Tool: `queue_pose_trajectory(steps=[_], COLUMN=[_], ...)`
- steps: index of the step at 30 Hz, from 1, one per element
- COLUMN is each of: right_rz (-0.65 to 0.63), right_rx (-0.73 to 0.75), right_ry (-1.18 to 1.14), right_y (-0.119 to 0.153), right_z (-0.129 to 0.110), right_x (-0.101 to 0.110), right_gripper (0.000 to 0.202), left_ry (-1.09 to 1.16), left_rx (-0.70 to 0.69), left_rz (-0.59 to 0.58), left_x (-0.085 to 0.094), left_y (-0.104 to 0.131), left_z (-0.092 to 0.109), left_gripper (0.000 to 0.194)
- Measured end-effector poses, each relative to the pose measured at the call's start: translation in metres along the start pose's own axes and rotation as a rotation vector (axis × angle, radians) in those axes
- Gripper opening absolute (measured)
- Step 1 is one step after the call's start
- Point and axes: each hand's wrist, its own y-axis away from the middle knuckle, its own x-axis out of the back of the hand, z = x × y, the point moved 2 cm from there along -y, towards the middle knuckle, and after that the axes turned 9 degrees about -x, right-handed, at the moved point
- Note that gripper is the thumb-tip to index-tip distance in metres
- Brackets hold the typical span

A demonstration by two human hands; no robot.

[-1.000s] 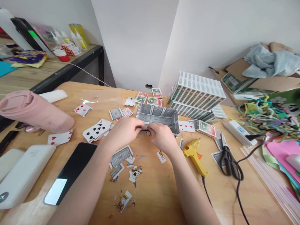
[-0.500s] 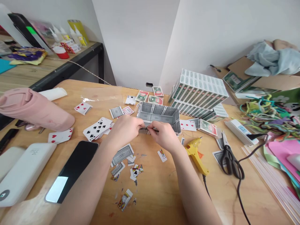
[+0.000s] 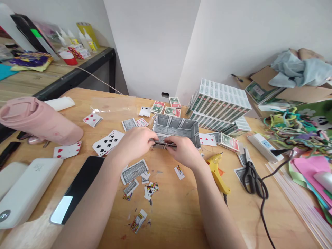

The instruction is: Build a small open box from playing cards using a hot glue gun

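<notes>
An open-topped rectangular box made of grey-backed playing cards stands in the middle of the table. At the left of its near edge, my left hand pinches the rim with thumb and forefinger. My right hand pinches that same edge farther right, fingers curled. A thin dark line runs along the rim between both hands; the fingers partly cover the near wall. Close by on the table lie cut card pieces, a court-card scrap and a fan of spade cards.
To the right are a yellow glue gun, black-handled scissors, a power strip and stacked card packs. On the left lie a pink tumbler, a phone and a white power bank.
Both hands stay at the box's near edge. The right fingers have shifted slightly and the thin dark edge now shows more between the hands. The view has moved slightly.
</notes>
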Motion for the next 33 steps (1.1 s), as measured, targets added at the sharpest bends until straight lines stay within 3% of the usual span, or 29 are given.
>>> queue_pose_trajectory(steps=[5,14,19,26,33], right_rz=[0.005,0.066,0.068,0.058,0.132], right_rx=[-0.051,-0.063,-0.081,0.013,-0.109], right_ry=[0.272,0.436,0.321,-0.059,-0.017], right_y=[-0.002,-0.005,-0.005,0.002,0.005], right_z=[-0.006,-0.012,-0.009,0.002,0.011], right_x=[-0.004,-0.013,-0.011,0.010,0.026], right_gripper=[0.021,0.019,0.018,0.028,0.019], left_ry=[0.013,-0.006,0.050,0.080,0.138], left_rx=[0.026,0.116,0.142,0.024,0.087], left_rz=[-0.022,0.007,-0.021,-0.031,0.046], left_x=[0.002,0.001,-0.001,-0.004,-0.002], left_y=[0.000,-0.003,-0.002,-0.003,-0.005], left_z=[-0.003,0.003,0.001,0.005,0.004], left_gripper=[0.026,0.027,0.021,0.019,0.026])
